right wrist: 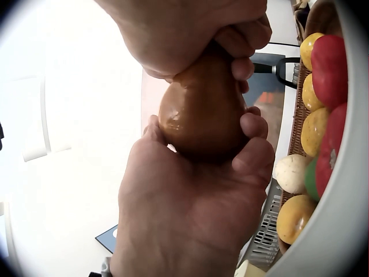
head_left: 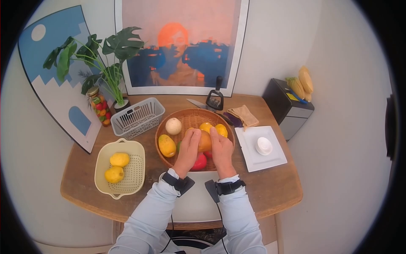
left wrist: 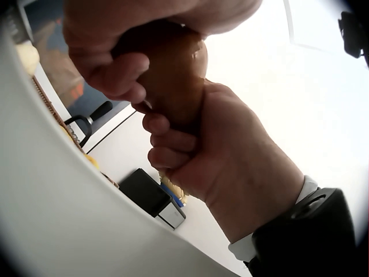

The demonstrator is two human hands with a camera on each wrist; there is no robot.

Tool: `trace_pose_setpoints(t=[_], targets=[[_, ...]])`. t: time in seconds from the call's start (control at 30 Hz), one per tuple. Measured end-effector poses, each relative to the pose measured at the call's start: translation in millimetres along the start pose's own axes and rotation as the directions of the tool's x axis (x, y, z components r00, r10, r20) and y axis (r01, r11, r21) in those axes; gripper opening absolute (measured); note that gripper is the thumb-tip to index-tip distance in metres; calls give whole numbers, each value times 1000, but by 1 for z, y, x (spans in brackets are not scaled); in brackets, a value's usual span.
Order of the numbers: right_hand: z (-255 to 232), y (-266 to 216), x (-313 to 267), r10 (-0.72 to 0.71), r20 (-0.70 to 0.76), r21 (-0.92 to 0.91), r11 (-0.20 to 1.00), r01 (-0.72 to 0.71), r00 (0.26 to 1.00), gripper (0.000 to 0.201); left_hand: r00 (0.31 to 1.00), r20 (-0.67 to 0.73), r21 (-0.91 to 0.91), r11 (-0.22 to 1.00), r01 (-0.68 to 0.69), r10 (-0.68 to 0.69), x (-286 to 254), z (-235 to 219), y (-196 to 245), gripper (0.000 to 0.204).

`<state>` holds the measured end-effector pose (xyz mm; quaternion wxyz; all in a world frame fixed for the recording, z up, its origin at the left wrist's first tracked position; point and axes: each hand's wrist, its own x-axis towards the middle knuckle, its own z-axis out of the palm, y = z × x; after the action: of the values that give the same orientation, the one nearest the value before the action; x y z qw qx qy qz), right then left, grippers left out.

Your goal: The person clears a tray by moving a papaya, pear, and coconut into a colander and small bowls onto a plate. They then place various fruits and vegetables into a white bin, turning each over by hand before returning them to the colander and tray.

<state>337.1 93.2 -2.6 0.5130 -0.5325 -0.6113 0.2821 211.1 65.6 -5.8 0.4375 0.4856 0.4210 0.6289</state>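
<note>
Both hands hold a glossy brown-orange butternut squash above the wicker basket. My left hand curls round its wide end, and its fingers wrap the side in the right wrist view. My right hand grips the narrower end, with bent fingers seen in the left wrist view. Much of the skin is hidden by palms and fingers. Below in the basket lie a mango, a round cream-coloured vegetable, yellow fruits and red peppers.
A cream colander with two yellow fruits stands left, behind it a grey plastic basket. On the right is a white square plate with a small bowl. Behind the basket stand a black-handled tool and a folded cloth.
</note>
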Motion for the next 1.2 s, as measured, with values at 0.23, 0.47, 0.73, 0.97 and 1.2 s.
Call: trace_pose_setpoints(t=[0.23, 0.47, 0.73, 0.97, 1.2], targets=[[1, -2, -1, -65, -20, 17, 998, 66, 998, 51, 992, 13, -16, 992, 125, -124, -3, 3, 17, 35], [-3, -5, -1, -8, 35, 218, 976, 0, 999, 47, 999, 14, -82, 996, 46, -45, -1, 2, 12, 35], [3, 4, -2, -195, 25, 40, 980, 194, 980, 53, 990, 70, -20, 992, 121, -119, 2, -3, 9, 37], [-7, -3, 4, 158, 39, 214, 963, -162, 987, 50, 967, 216, 9, 990, -143, 137, 2, -1, 10, 41], [-4, 5, 5, -35, -30, 178, 983, 40, 999, 52, 979, 90, -4, 983, 186, -185, -3, -1, 12, 43]])
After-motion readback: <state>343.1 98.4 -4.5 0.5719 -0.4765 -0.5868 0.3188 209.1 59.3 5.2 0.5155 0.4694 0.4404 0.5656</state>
